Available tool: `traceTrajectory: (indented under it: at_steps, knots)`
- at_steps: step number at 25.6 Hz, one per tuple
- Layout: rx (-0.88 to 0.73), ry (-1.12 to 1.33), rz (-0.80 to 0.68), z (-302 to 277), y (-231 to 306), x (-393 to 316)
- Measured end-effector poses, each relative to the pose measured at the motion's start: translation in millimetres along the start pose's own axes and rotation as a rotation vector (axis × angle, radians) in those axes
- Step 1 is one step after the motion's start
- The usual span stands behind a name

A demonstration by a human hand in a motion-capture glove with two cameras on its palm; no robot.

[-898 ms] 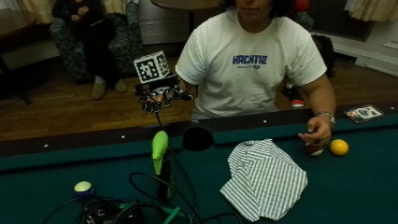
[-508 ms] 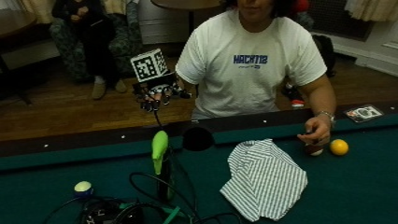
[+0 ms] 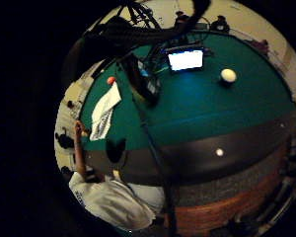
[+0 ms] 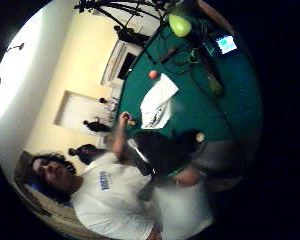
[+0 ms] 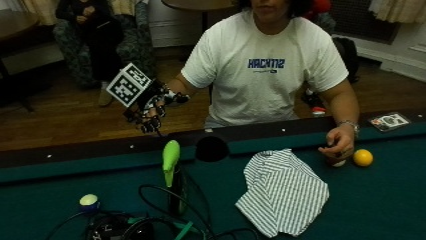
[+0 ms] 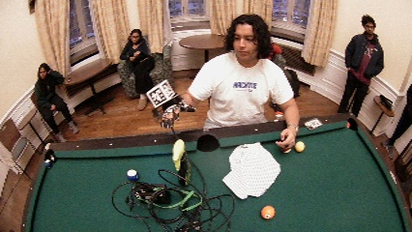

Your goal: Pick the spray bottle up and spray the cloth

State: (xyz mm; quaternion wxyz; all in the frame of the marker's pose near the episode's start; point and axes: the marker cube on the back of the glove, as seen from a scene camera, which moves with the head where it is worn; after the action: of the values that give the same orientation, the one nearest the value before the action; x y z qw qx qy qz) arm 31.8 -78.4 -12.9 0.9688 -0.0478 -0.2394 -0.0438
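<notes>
Outside view first: black-gloved right hand up in the air past the dark wooden rail of the green-felt pool table, fingers hanging loosely curled, nothing in them. Dark spray bottle with a lime-green trigger head standing upright on the felt just inside the rail, long axis vertical, green head on top; roughly at 5 o'clock below the gloved hand, clearly apart from it. Striped white-and-grey cloth crumpled flat on the felt at 3 o'clock from the bottle, not touching. Bare left hand resting at the rail beyond the cloth, just beside a yellow pool ball. Dark side pocket between bottle and cloth; can't tell if anything's in it.

Wide outside view: same layout, plus an orange pool ball well off at 5 o'clock from the cloth, and a tangle of black cables near the bottle's base.

Little-finger palm view: cloth on the felt, bottle not clearly made out.

Thumb palm view: green head of the bottle well apart from the palm, cloth nearer.
</notes>
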Motion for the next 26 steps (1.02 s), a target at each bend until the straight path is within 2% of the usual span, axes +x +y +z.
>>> traceTrajectory:
  at_steps: [4, 8, 15, 26]
  knots:
    - [0.005, -0.249, 0.019, 7, -15, 23]
    - [0.059, -0.367, 0.085, 21, -27, 43]
    - [0.198, -0.374, 0.221, 45, -59, 69]
    - [0.268, -0.418, 0.271, 67, -102, 75]
